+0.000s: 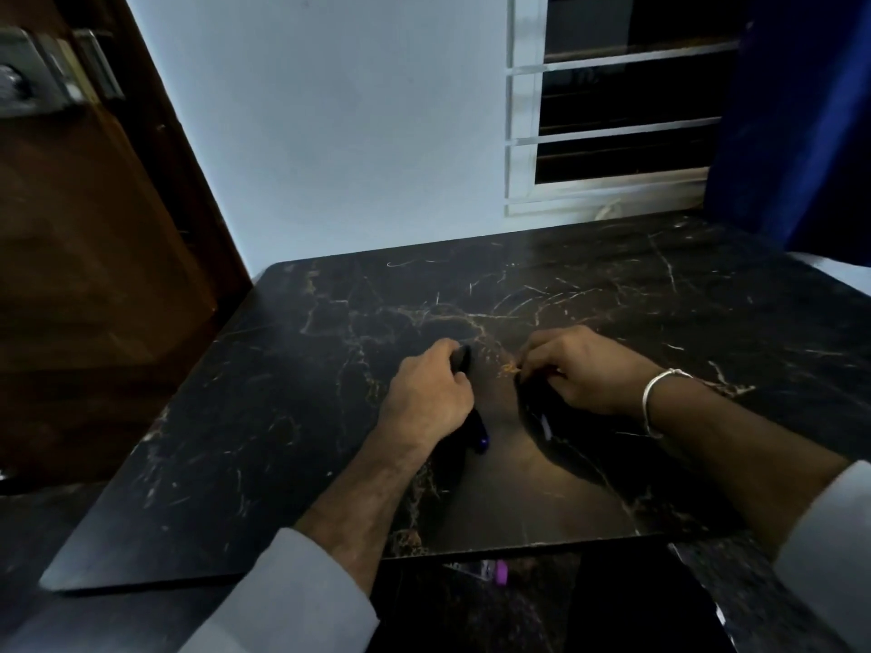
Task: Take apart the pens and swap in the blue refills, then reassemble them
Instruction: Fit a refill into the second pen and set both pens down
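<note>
1. Two pens in play, mid-worktop (707,294), dim light.
2. Left hand (426,398) curled round a dark pen (473,428), its blue end toward the near edge.
3. Right hand (584,369) grips a second dark pen (535,398); fingertips pinch something at its far end, unclear what.
4. Advice: keep each barrel low over the worktop so loose parts don't roll off.

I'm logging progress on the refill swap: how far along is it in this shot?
Nothing looks finished: no loose refills or separated parts show on the marble table. In hand: the left hand grips a dark pen; the right hand holds another dark pen. Still left: opening, swapping, reassembling.
</note>
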